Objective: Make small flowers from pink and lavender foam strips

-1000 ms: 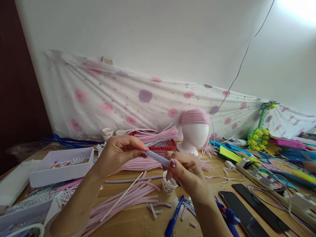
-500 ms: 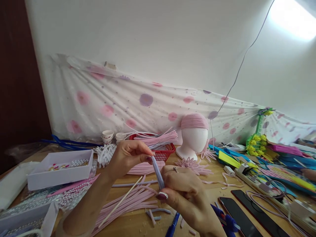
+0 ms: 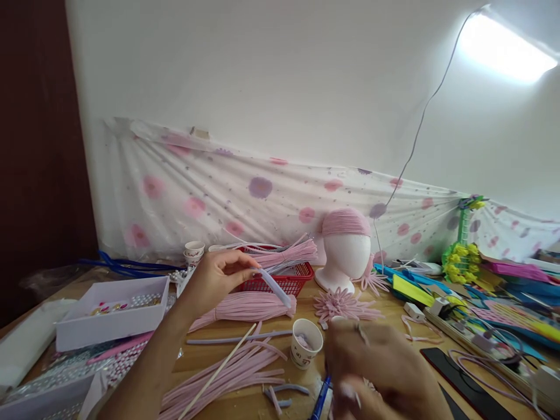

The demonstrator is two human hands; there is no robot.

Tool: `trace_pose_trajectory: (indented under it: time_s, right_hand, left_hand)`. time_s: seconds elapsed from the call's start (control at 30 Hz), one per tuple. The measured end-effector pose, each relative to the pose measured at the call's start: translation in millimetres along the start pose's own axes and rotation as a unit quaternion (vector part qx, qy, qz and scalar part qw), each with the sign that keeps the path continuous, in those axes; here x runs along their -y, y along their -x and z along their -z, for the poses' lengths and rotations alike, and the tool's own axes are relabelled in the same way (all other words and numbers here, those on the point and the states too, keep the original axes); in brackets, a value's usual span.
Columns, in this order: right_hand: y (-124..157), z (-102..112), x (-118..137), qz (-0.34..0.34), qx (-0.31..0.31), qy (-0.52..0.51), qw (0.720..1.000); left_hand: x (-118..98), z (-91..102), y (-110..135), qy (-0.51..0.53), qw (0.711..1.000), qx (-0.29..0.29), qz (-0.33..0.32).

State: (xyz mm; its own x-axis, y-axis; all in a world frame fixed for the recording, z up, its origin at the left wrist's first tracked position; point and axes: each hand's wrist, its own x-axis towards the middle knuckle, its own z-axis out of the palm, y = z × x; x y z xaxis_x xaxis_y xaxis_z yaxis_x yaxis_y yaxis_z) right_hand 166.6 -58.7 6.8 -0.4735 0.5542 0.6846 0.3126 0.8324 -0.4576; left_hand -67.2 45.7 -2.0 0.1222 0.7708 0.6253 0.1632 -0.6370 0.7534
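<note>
While our left hand [image 3: 222, 275] is pinching the lilac strip [image 3: 275, 287] in front of the red basket [image 3: 284, 286], our right hand [image 3: 376, 367] is showing blurred by the blue pen [image 3: 321, 399]; its grip we cannot tell. We should be holding lightly, avoiding creases. Paper cup [image 3: 301, 360] is containing pale scraps [image 3: 303, 340]; white box [image 3: 111, 326], beads [image 3: 142, 285]; basket, pink strips [image 3: 286, 253].

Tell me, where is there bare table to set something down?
Bare table shows between the pink flower and white adapter, and, more narrowly, between that flower and the pink bundle, behind the cup. Crowded: left, around the white box; right, along the power strip. The right hand hides some table.
</note>
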Motion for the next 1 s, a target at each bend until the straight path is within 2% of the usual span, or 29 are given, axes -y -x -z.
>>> trace_pose_trajectory:
  time_s: [0.03, 0.07, 0.1, 0.13, 0.17, 0.27, 0.33, 0.5, 0.57, 0.73, 0.87, 0.93, 1.0]
  right_hand:
    - [-5.2, -1.0, -3.7, -0.045, -0.032, 0.054, 0.997]
    - [-11.5, -2.6, -8.9, -0.054, -0.069, 0.097, 0.991]
    - [-18.2, -4.4, -15.4, -0.084, -0.071, 0.132, 0.985]
    - [-24.5, -6.1, -22.7, -0.099, -0.058, 0.148, 0.982]
    - [-29.9, -7.3, -30.1, -0.123, -0.019, 0.139, 0.982]
    - [-38.4, -7.4, -47.9, -0.151, 0.116, 0.016, 0.982]
    - [-38.6, -5.5, -54.0, -0.153, 0.158, -0.05, 0.974]
    - [-36.5, -1.2, -55.1, -0.143, 0.145, -0.077, 0.976]
    - [-37.4, -0.4, -52.9, -0.136, 0.145, -0.074, 0.977]
    - [-38.6, -0.6, -47.0, -0.122, 0.223, -0.018, 0.967]
    - [-37.0, -4.2, -42.8, -0.143, 0.184, 0.084, 0.969]
    - [-36.0, -5.8, -40.4, -0.143, 0.164, 0.086, 0.972]
    - [-32.8, -4.7, -37.4, -0.143, 0.155, 0.056, 0.976]
  left_hand:
    - [-5.0, -1.5, 2.5, -0.033, 0.999, 0.006, -0.018]
    - [-10.0, -3.4, 5.0, -0.06, 0.997, 0.014, -0.037]
    - [-14.6, -5.3, 7.2, -0.078, 0.995, 0.019, -0.058]
    - [-18.4, -7.1, 9.0, -0.09, 0.993, 0.024, -0.077]
    - [-21.4, -8.4, 10.5, -0.095, 0.991, 0.029, -0.093]
    - [-26.2, -9.3, 12.8, -0.079, 0.99, 0.048, -0.11]
    - [-27.3, -7.9, 13.4, -0.051, 0.993, 0.065, -0.086]
    - [-26.7, -3.3, 13.1, 0.0, 0.998, 0.067, -0.017]
    - [-25.1, -1.6, 12.7, -0.011, 0.998, 0.06, -0.017]
    - [-24.7, 4.9, 12.6, -0.07, 0.994, 0.059, -0.053]
    - [-31.7, 10.0, 15.5, -0.169, 0.975, 0.093, -0.113]
    - [-35.4, 11.8, 17.9, -0.162, 0.971, 0.095, -0.149]
    - [-37.6, 13.3, 20.2, -0.127, 0.975, 0.098, -0.157]
